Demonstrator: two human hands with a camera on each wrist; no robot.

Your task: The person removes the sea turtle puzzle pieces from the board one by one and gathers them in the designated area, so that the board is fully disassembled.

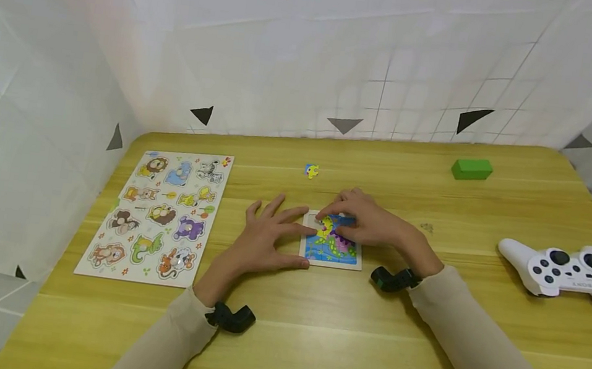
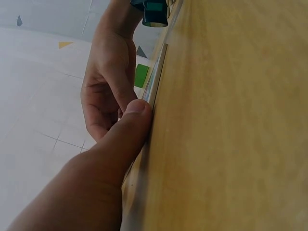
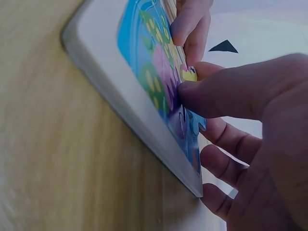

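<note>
A small jigsaw puzzle with a pale frame and a blue sea picture lies flat on the table. My left hand has its fingers spread. Its index fingertip reaches over the puzzle's left side, and its thumb touches the edge near the lower left corner. Over the puzzle's upper part, my right hand pinches a puzzle piece with yellow on it between thumb and index finger. The piece stands slightly raised, mostly hidden by the fingers. Another loose yellow and blue piece lies beyond the puzzle.
An animal puzzle board lies on the left of the wooden table. A green block sits at the back right. A white game controller rests at the right. White printed sheeting hangs behind the table.
</note>
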